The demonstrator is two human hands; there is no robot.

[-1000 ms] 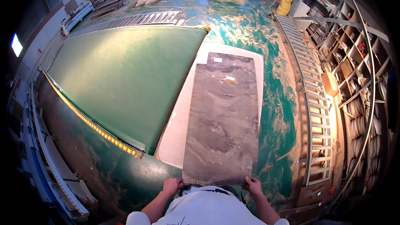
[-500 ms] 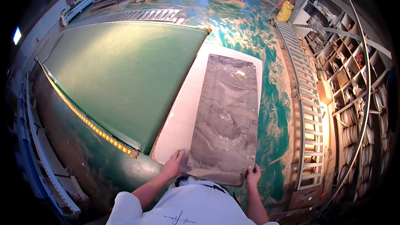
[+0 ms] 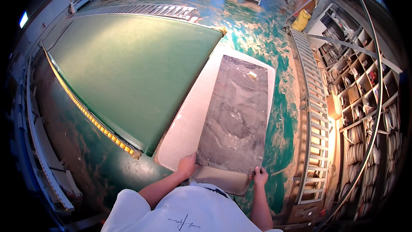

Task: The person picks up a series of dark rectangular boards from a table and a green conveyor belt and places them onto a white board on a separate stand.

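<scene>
Both hands grip the near short edge of a long grey marbled panel: the left hand clamps the near left corner, the right hand clamps the near right corner, so the two hands sit well apart, one at each corner. From the hands the panel stretches away toward 12 o'clock, tipped slightly to 1 o'clock; its long axis runs away from the person, and both hands are about equally near it. The panel is dark grey with paler swirling veins and a small light scrap near its far end. It lies on a larger pale board, which shows along its 9 o'clock side. Whether the near edge is lifted clear of the board is hard to tell. At 10 o'clock spreads a broad green surface. At 3 o'clock stands a shelf rack.
</scene>
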